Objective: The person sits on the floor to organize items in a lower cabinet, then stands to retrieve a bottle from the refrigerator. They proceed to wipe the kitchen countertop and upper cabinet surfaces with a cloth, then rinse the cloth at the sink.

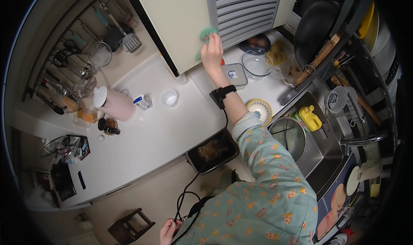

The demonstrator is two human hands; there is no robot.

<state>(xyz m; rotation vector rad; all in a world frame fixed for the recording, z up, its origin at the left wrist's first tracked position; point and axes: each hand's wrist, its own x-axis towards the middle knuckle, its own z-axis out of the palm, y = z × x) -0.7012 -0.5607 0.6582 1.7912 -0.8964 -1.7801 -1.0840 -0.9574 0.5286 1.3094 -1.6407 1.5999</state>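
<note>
My right hand (211, 53) presses a green cloth (208, 32) against a cream cabinet panel (180, 22), close to its lower edge. Part of the cloth shows beyond the fingers and is slightly blurred. Beside the panel is a grey louvred section (246, 12). A black band (222, 94) with a cable circles my right wrist. At the bottom of the view, my left hand (168, 231) holds a black cable (178, 206) near my body. Under my right forearm are a lidded clear container (235, 75) and a patterned bowl (262, 111).
A pink kettle (117, 104), a small carton (143, 102) and a white bowl (168, 97) stand on the white counter (155, 138). A black bin (193, 157) holds scraps. The steel sink (317, 162) contains a pot (292, 145) and a yellow bottle (308, 118). Below stands a dark stool (129, 227).
</note>
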